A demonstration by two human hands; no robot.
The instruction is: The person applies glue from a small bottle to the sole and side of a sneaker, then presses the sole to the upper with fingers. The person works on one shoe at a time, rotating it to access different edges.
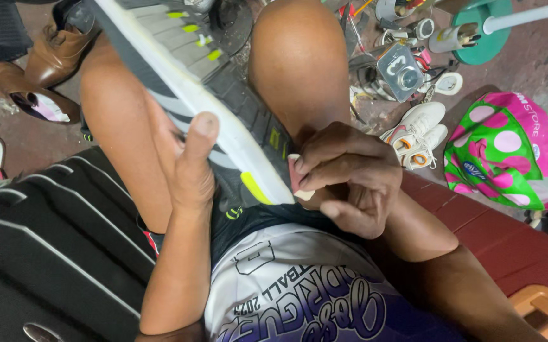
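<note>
The sports shoe (210,101) rests sole-up across the person's lap, between the thighs, heel end toward the body. The left hand (191,171) is closed around the shoe's side, thumb pressed flat on the white midsole edge. The right hand (350,177) is closed on a small pale pink block (294,174), held against the dark outsole beside the yellow-green insert at the heel.

For good work at this step, judged from the pose:
- Keep the left thumb firm on the midsole, so the shoe does not rock.
- Work the block along the seam between outsole and midsole in short, even passes.
- Keep the block's face flat to the sole.

A pair of white sneakers (416,133) lies on the floor, well apart.
</note>
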